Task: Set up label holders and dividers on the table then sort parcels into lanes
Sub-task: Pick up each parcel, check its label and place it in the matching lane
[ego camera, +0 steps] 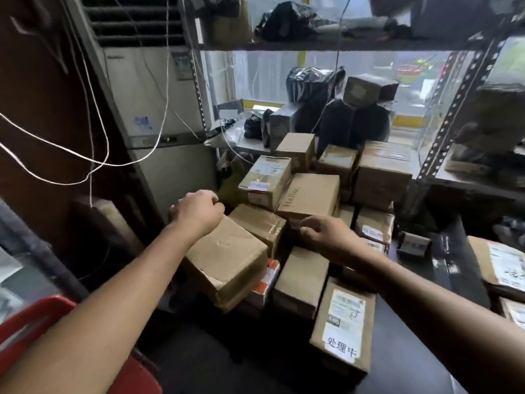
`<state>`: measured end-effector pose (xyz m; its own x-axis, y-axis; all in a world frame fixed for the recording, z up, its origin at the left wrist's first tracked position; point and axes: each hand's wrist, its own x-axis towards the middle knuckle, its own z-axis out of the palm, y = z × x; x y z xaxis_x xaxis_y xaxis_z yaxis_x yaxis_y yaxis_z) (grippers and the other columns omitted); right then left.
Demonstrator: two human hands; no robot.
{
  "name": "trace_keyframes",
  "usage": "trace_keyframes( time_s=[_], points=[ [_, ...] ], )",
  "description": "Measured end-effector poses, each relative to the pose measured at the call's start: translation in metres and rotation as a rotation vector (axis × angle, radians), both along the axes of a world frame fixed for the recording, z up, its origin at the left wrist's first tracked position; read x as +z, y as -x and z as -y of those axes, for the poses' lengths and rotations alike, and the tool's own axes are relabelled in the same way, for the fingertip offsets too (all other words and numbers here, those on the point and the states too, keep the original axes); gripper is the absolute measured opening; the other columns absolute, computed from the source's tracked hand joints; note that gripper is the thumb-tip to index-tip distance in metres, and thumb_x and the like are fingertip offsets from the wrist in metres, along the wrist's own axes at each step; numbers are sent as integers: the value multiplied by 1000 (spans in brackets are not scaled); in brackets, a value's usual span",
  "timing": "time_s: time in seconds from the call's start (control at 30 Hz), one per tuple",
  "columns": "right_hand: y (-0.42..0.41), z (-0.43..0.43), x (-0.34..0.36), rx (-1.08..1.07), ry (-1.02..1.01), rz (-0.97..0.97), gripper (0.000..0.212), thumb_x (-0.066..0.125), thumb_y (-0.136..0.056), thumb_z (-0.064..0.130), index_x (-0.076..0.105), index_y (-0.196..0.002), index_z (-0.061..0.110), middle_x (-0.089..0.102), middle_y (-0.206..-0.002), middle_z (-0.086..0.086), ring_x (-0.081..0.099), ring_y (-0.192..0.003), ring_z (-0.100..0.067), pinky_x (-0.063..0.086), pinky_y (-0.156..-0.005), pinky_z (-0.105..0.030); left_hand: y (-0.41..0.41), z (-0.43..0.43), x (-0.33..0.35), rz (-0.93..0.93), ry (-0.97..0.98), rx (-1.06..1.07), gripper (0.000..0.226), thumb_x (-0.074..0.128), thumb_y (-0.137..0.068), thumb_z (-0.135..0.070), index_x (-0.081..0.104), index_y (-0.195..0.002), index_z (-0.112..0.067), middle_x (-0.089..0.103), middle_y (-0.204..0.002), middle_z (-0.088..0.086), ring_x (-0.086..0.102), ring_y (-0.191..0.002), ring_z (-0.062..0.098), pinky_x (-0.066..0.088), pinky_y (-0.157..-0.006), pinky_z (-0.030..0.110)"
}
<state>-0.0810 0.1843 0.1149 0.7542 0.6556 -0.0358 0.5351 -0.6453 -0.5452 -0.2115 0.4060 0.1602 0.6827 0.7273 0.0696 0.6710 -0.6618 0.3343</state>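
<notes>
**Looks like a cramped parcel depot back room**

From my feed I'm seeing taped cardboard parcels [308,196] heaped up with shipping labels, slotted metal shelving [443,132] holding black poly bags [287,21], and a standing air conditioner [150,89] crammed alongside.

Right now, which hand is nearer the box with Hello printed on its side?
Right. The right hand is at the lower front edge of the Hello box, apparently touching it. The left hand rests on a dented carton further left.
</notes>
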Motion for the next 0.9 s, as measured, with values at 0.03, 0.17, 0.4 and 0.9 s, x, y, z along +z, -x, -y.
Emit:
trace_keyframes(
  time_s=[0.03, 0.17, 0.4, 0.9],
  points=[
    [3, -13, 1, 30, -27, -13, 21, 53, -97, 30, 71, -101, 20, 73, -99, -1, 65, -94, -21, 53, -84, -36, 11, -10, -3, 32, 19, 26, 33, 54, -93, -30, 66, -124, -28, 65, -127, 9, 57, -117, 35, 45, -96, 36],
    [19, -61, 8, 84, -182, -116, 22, 56, -100, 25, 74, -110, 17, 70, -101, 4, 65, -92, -15, 49, -78, -26, 54, -37, -35, 314, 237, 142, 41, 57, -94, -25, 60, -134, -16, 58, -137, 12, 52, -126, 31, 41, -105, 36],
    [39, -112, 2, 84, -193, -356, 26, 53, -102, 28, 72, -114, 15, 73, -105, -4, 63, -80, -10, 51, -66, -21, 79, -23, -54, 492, 1068, 425, 45, 52, -98, -37, 40, -140, -30, 51, -130, 4, 52, -103, 25, 45, -97, 56],
    [22, -94, 26, -87, -384, -739, 43, 50, -96, 54, 69, -113, 19, 66, -117, -5, 61, -104, -26, 48, -94, -38, 45, 0, -7, 639, 826, 82, 36, 63, -86, -31, 60, -122, -29, 48, -135, 2, 54, -102, 10, 44, -86, 29]
  ],
)
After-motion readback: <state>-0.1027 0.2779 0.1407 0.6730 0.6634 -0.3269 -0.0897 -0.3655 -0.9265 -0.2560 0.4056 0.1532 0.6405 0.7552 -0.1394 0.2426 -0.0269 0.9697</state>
